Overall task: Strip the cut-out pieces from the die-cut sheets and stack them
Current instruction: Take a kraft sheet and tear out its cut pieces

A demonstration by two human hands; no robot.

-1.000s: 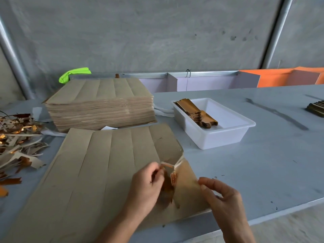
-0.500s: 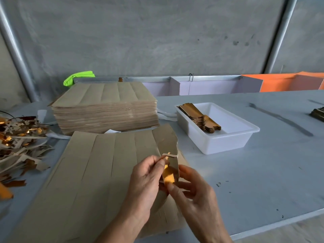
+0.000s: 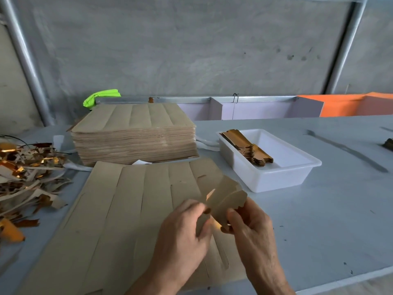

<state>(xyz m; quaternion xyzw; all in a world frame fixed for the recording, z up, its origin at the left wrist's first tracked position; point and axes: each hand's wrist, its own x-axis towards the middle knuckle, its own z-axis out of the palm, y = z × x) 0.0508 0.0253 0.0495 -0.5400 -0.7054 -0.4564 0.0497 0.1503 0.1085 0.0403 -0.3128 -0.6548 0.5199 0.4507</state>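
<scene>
A brown die-cut sheet [image 3: 131, 211] lies flat on the grey table in front of me, slit into long strips. Both hands hold a cut-out piece [image 3: 225, 196] lifted off the sheet's right side. My left hand [image 3: 180, 237] pinches its left edge. My right hand [image 3: 248, 228] pinches its lower right part, where a gold underside shows. A white tray [image 3: 276, 179] to the right holds a stack of stripped pieces [image 3: 246, 147]. Behind the sheet stands a thick pile of die-cut sheets [image 3: 134, 135].
A heap of gold and grey scrap strips [image 3: 25, 182] covers the table's left side. A bright green object [image 3: 100, 97] lies behind the pile. Lilac and orange boxes [image 3: 308, 107] line the back edge. The table's front edge [image 3: 340, 282] runs near my right wrist.
The cut-out piece has come away from the sheet's right strip and is lifted higher. My right hand moved from the sheet's right edge to the piece, joining my left hand.
</scene>
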